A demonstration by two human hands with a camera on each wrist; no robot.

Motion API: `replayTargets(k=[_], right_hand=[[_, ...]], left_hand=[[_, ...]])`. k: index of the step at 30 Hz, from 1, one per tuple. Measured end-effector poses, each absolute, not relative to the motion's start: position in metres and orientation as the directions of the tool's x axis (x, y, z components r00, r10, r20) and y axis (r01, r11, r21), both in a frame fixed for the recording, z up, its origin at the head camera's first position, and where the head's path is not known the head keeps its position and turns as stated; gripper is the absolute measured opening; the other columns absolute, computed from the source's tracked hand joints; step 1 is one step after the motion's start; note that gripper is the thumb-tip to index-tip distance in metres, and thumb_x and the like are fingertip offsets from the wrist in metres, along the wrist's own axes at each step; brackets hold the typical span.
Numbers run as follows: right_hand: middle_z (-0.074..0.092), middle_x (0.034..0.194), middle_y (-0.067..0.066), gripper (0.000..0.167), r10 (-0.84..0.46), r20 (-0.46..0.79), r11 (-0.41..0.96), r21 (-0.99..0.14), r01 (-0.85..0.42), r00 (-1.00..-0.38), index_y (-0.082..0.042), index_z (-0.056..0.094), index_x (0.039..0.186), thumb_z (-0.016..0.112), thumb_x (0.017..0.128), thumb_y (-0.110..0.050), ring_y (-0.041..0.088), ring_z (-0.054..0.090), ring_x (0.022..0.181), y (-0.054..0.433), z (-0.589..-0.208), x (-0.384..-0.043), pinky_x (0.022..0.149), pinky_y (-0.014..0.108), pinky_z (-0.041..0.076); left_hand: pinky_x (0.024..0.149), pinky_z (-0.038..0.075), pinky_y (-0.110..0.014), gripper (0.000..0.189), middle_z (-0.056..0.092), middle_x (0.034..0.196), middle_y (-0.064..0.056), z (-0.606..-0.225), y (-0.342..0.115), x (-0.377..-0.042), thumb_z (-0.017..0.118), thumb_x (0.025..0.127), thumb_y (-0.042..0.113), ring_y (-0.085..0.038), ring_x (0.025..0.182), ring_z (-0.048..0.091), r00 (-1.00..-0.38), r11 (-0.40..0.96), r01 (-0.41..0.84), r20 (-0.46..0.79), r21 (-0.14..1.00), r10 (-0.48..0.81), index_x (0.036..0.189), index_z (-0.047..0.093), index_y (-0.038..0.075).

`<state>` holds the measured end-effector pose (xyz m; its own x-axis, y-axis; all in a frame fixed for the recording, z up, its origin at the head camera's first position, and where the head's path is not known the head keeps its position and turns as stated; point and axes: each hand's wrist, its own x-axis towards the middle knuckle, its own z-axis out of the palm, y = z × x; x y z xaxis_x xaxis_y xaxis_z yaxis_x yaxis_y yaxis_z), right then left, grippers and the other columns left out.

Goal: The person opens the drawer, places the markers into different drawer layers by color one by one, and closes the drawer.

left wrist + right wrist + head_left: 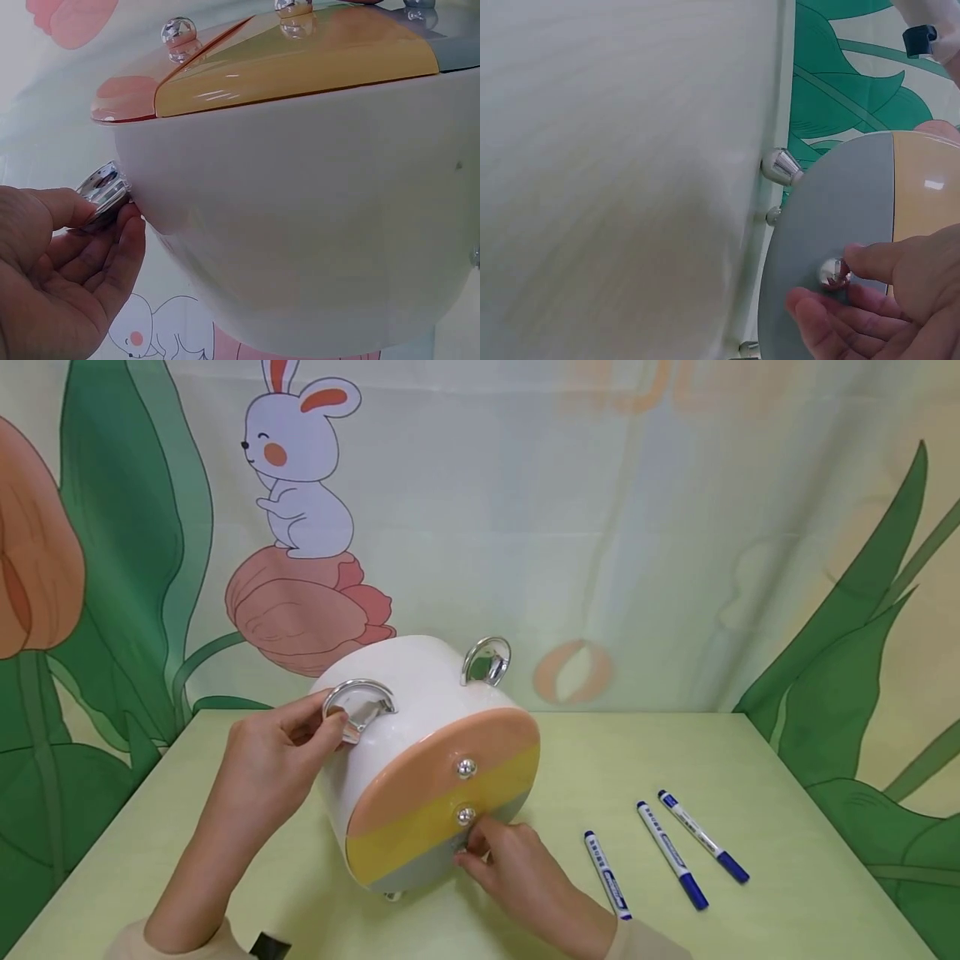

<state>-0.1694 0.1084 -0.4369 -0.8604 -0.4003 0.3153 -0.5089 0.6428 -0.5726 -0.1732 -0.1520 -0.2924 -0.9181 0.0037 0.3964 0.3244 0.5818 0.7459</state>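
Spanning left hand (273, 747) to right hand (517, 864): striped white container (425, 768)

A pale fabric backdrop (660, 527) with soft creases hangs beyond the far edge of a light-green worktop (795, 852). Printed on its left are a white rabbit (311, 522), a pink flower (292, 602) and an orange tulip (37, 543); large green leaves (847, 718) fill the right.

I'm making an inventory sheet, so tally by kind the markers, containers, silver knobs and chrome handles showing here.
Blue-and-white markers: 3
Striped-front container: 1
Silver knobs: 3
Chrome handles: 2
Total: 9
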Motion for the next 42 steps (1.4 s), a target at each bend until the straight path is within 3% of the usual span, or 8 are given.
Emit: replayTargets(k=[18,42], right_hand=[[0.07,0.08,-0.002,0.02,-0.313,0.338,0.626,-0.63,-0.46,-0.888,-0.007,0.066,0.086,0.085,0.083,-0.004,0.004,0.064,0.069,0.099,-0.44,-0.164,0.06,0.017,0.052],[0.068,0.075,-0.011,0.018,-0.197,0.334,0.625,-0.682,-0.381,-0.922,-0.013,0.068,0.084,0.085,0.081,-0.008,-0.001,0.06,0.067,0.097,-0.448,-0.158,0.06,0.02,0.052]], left_hand=[[0.063,0.049,-0.017,0.019,0.07,0.084,-0.003,-0.294,-0.153,-0.174,0.065,0.101,0.016,-0.016,0.079,0.058,-0.921,0.59,0.311,0.39,0.745,-0.008,0.111,0.08,0.009],[0.069,0.052,-0.013,0.021,0.073,0.085,-0.004,-0.291,-0.145,-0.173,0.064,0.1,0.016,-0.017,0.084,0.065,-0.93,0.587,0.263,0.363,0.766,-0.056,0.113,0.079,0.008]])
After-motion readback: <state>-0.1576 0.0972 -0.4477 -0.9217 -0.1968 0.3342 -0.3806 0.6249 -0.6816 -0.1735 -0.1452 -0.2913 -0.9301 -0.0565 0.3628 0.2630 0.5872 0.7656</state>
